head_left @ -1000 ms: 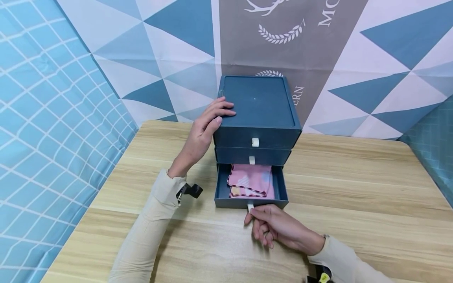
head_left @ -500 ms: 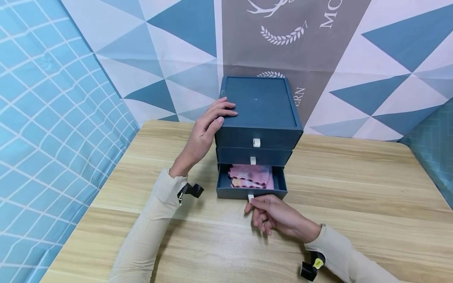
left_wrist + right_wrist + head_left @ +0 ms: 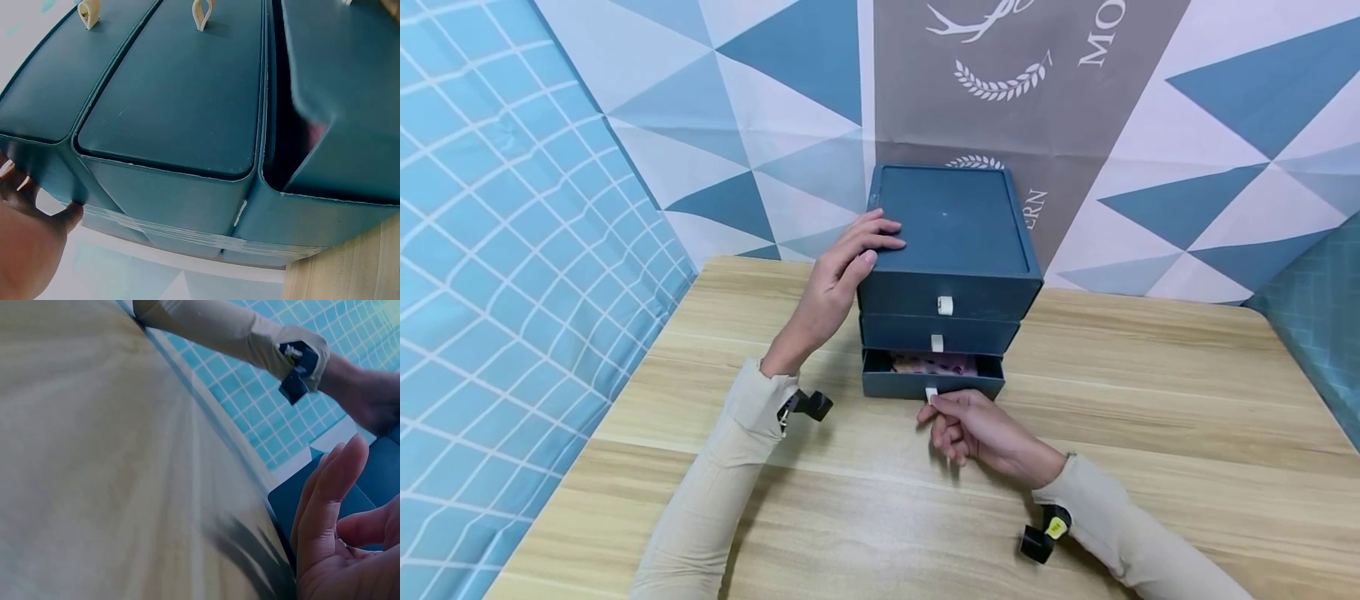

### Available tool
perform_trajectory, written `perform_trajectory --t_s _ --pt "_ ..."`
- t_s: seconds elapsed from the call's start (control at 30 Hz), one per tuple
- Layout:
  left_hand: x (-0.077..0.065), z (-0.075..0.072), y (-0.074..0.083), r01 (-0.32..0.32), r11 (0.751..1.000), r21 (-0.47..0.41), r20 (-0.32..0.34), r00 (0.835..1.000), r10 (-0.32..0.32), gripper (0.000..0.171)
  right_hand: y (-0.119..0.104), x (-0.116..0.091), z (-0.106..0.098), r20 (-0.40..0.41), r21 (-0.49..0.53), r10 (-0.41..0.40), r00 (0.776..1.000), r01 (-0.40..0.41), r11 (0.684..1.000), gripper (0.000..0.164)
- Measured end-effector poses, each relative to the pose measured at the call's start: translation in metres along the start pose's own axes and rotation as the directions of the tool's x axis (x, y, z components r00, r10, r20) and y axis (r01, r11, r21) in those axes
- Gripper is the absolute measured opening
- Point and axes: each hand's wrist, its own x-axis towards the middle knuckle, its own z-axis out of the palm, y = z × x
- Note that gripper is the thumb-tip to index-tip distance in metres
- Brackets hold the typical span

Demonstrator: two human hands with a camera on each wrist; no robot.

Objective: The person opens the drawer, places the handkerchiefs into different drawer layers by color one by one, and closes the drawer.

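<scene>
A dark blue chest of three stacked drawers [image 3: 951, 218] stands on the table. Its bottom drawer [image 3: 887, 385] is partly pulled out, with a folded pink cloth [image 3: 951, 363] inside, mostly hidden by the drawer front. My right hand [image 3: 988, 433] pinches the white pull tab [image 3: 931, 394] of that drawer between thumb and index finger. On the chest's top left edge rests my left hand [image 3: 831, 287], fingers spread over the top. In the left wrist view the left hand [image 3: 31, 231] touches the chest's side, and the bottom drawer [image 3: 350, 125] juts out.
The wooden table [image 3: 1150, 433] extends on both sides of the chest. A patterned wall covering [image 3: 805, 92] hangs close behind it, and a blue grid covering [image 3: 497, 292] lines the left. The upper two drawers, with white tabs [image 3: 945, 306], are closed.
The bottom drawer has slid inward toward the chest, with my right hand moving along at its tab. Less of the pink cloth shows. My left hand stays on the chest's top edge.
</scene>
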Motion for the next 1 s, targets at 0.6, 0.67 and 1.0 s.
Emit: perform_trajectory --t_s 0.6,0.67,1.0 --pt "0.001 0.006 -0.04 -0.062 0.998 0.004 -0.007 0.998 0.062 0.034 -0.016 0.021 -0.021 -0.018 -0.027 -0.019 1.0 0.018 0.999 0.042" --pt "0.001 0.007 -0.041 -0.062 0.998 0.019 -0.012 0.998 0.062 0.035 -0.017 0.02 -0.025 0.006 -0.077 -0.013 1.0 0.014 0.997 0.045" --pt "-0.045 -0.012 -0.044 0.047 0.871 0.489 0.048 0.996 -0.081 0.053 -0.007 -0.037 -0.041 -0.057 -0.695 -0.277 0.959 0.162 0.701 0.04"
